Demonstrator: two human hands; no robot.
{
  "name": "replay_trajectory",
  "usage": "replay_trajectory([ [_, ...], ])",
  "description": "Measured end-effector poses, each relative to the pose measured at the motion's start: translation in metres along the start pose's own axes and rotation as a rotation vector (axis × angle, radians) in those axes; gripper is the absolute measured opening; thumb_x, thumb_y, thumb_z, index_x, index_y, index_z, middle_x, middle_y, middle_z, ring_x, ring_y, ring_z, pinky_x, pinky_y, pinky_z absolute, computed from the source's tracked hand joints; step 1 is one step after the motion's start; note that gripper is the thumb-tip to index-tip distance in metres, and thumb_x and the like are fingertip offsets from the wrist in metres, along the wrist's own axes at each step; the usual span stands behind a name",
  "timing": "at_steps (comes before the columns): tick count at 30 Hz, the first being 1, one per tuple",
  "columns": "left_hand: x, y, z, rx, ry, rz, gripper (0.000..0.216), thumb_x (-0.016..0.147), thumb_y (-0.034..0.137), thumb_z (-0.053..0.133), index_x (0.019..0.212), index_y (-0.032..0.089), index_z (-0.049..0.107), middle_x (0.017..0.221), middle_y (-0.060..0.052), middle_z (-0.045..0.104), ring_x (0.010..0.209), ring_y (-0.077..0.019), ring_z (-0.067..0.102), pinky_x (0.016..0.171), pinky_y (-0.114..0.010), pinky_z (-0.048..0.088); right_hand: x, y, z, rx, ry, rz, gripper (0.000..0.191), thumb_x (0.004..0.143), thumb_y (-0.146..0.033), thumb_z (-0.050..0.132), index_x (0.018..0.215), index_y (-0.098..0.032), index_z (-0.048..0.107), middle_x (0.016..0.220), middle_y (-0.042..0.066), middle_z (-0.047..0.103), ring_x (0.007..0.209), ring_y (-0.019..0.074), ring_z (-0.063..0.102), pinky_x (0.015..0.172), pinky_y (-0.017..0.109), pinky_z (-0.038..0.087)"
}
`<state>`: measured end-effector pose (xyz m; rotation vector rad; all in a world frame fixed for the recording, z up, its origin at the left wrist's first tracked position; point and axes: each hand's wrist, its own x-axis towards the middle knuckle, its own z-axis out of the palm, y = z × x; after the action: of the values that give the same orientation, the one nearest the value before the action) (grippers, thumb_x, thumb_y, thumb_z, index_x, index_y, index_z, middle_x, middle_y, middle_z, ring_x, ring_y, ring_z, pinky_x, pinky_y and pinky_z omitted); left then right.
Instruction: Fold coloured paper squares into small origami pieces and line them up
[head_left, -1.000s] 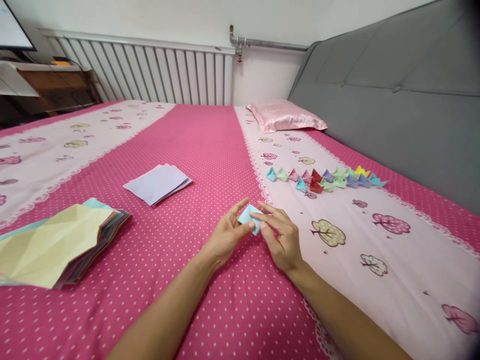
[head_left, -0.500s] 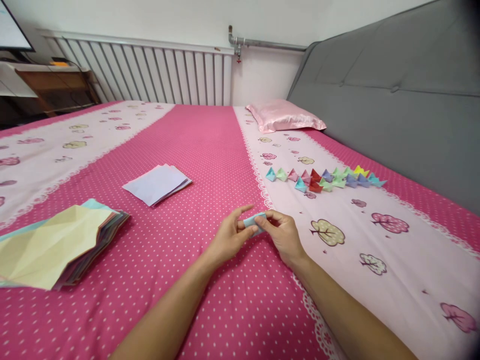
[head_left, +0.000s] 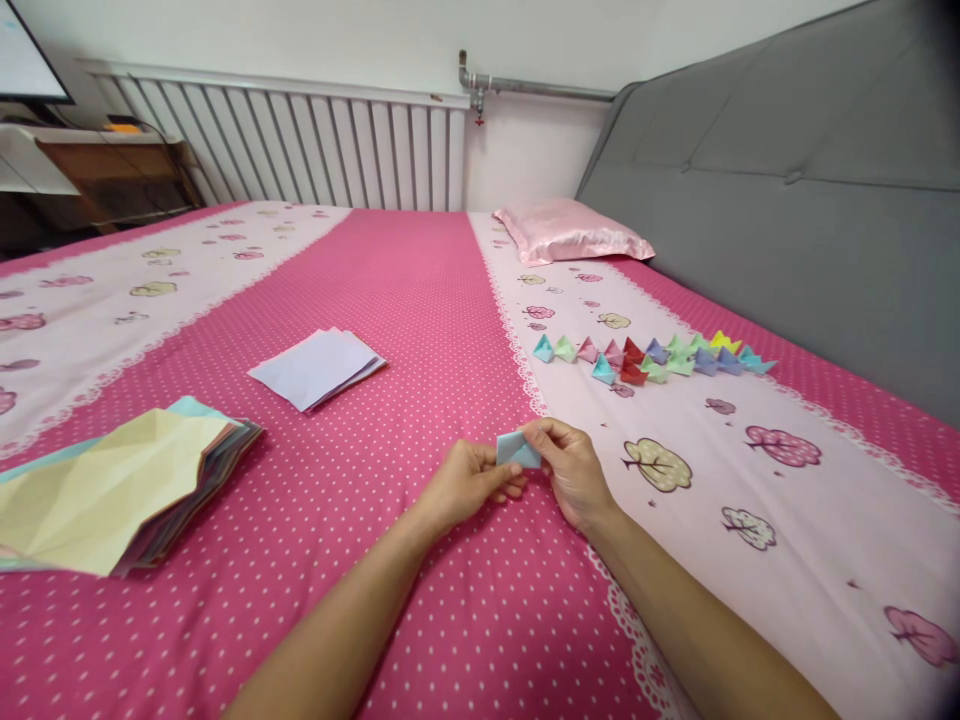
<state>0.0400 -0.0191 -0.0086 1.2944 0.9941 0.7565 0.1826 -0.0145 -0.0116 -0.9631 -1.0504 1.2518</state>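
A small folded piece of light blue paper [head_left: 516,449] is held up between both hands, above the pink dotted bedspread [head_left: 450,620]. My left hand [head_left: 469,482] pinches its lower left edge, thumb in front and fingers curled behind. At its upper right corner, my right hand [head_left: 571,468] grips it between thumb and forefinger. Folded paper boats in several colours, among them a red boat [head_left: 632,372] and a yellow boat [head_left: 724,342], stand in two rows to the right, beyond my right hand.
Left of centre lies a stack of pale lilac paper sheets [head_left: 315,368]. Nearer on the left is a thicker pile of creased paper [head_left: 127,485], cream on top. A pink pillow [head_left: 574,232] rests at the far end by the grey headboard [head_left: 787,200]; a white radiator [head_left: 300,140] lines the wall.
The blue paper has been turned so a wider flat face shows. My left fingers, one stretched out before, have curled in beneath it. Boats and paper stacks stay put.
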Motion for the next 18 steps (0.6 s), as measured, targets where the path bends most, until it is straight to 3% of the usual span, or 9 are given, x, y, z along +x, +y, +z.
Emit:
replay_trajectory([
  [4,-0.0008,0.0018,0.0009,0.004,-0.013,-0.005,0.034,0.065,0.043,0.068,0.071,0.009,0.070,0.065,-0.010,0.069,0.056,-0.0139,0.062,0.062,-0.029,0.050,-0.0011,-0.0004,0.0006,0.053,0.023,-0.010,0.024,0.066,-0.035,0.070,0.055,-0.017,0.058,0.053,-0.005,0.049,0.050,0.0075,0.039,0.049,0.021,0.033],
  [13,-0.0022,0.0015,0.0005,0.154,-0.032,0.066,0.030,0.071,0.039,0.063,0.071,0.010,0.068,0.065,-0.007,0.067,0.058,-0.0144,0.061,0.061,-0.028,0.048,0.0017,0.0045,0.0017,0.135,0.031,0.175,0.033,0.061,-0.040,0.073,0.055,-0.016,0.052,0.048,-0.007,0.043,0.042,0.0052,0.032,0.040,0.020,0.022],
  [18,-0.0021,0.0014,-0.0013,0.257,-0.031,0.127,0.031,0.073,0.040,0.059,0.064,0.011,0.063,0.055,-0.001,0.055,0.047,-0.0077,0.044,0.048,-0.021,0.032,0.0022,0.0061,-0.0007,0.061,0.023,0.095,0.029,0.063,-0.038,0.072,0.057,-0.016,0.056,0.052,-0.006,0.049,0.048,0.0064,0.039,0.047,0.020,0.031],
])
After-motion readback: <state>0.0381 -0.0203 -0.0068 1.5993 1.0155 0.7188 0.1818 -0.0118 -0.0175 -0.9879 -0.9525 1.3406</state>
